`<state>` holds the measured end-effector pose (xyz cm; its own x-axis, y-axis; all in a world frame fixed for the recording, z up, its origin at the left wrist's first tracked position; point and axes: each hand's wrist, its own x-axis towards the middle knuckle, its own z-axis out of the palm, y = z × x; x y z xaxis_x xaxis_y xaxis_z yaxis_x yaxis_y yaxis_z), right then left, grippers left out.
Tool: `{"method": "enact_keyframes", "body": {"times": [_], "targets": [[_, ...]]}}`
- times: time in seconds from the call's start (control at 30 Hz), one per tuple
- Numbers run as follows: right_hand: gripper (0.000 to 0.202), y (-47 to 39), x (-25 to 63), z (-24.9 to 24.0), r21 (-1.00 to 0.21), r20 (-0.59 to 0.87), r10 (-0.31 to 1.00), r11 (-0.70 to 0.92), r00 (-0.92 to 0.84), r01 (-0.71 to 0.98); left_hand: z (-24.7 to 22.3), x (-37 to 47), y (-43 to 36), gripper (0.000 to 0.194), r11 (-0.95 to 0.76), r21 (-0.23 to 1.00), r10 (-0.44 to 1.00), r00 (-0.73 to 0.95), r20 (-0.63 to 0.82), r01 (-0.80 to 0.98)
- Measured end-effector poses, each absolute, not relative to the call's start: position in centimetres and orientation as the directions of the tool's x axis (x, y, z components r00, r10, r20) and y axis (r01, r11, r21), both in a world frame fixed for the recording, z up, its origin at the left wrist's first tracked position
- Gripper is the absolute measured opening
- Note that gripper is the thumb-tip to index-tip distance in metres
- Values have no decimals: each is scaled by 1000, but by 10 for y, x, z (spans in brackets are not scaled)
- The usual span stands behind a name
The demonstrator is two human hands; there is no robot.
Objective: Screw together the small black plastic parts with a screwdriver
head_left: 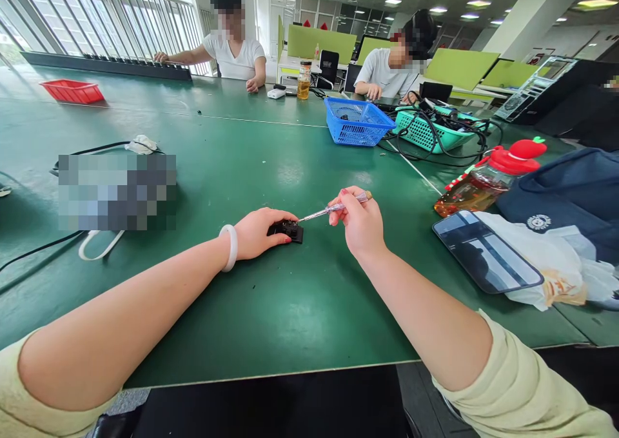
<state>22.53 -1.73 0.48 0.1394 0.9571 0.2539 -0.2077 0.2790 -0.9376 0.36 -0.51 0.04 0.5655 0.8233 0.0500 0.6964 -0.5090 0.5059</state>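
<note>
A small black part (pixel 293 231), perhaps a plastic and electronic piece, lies on the green table in front of me. My left hand (pixel 258 233), with a white bangle at the wrist, grips it from the left between thumb and fingers, covering much of it. In my right hand (pixel 360 222) is a screwdriver (pixel 315 215) with a clear handle, held between thumb and fingers. Its thin shaft slants down to the left, and the tip is at the upper edge of the black part. Whether the tip touches it I cannot tell.
A blue basket (pixel 358 123) and a green basket (pixel 430 128) full of cables stand farther back. On the right are a phone (pixel 486 251), a plastic bag (pixel 556 257) and a red-capped bottle (pixel 476 183). Two people sit across the green table (pixel 290 322). A red tray (pixel 72 91) is far left.
</note>
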Motion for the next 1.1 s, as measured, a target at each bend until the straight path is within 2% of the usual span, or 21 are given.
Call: {"method": "enact_keyframes", "body": {"times": [0.13,0.27,0.57,0.67,0.87,1.1], "targets": [[30,-14,224,9,-936,32,979,101,204,-338,1,4,-5,45,-517,498,821,569,57,696],[33,-10,225,8,-872,-202,954,-74,219,-484,2,4,-6,43,-519,492,820,569,55,699],[33,-11,226,10,-806,-359,911,-192,204,-560,3,4,-7,44,-507,493,827,560,48,707],[35,-13,225,13,-819,-326,922,-165,209,-550,3,4,-7,45,-505,494,827,560,43,708],[32,-17,226,14,-927,18,967,111,253,-359,4,4,-8,45,-520,496,817,575,50,696],[31,-17,224,10,-948,47,969,120,243,-295,4,3,-7,45,-522,492,816,575,50,697]]}}
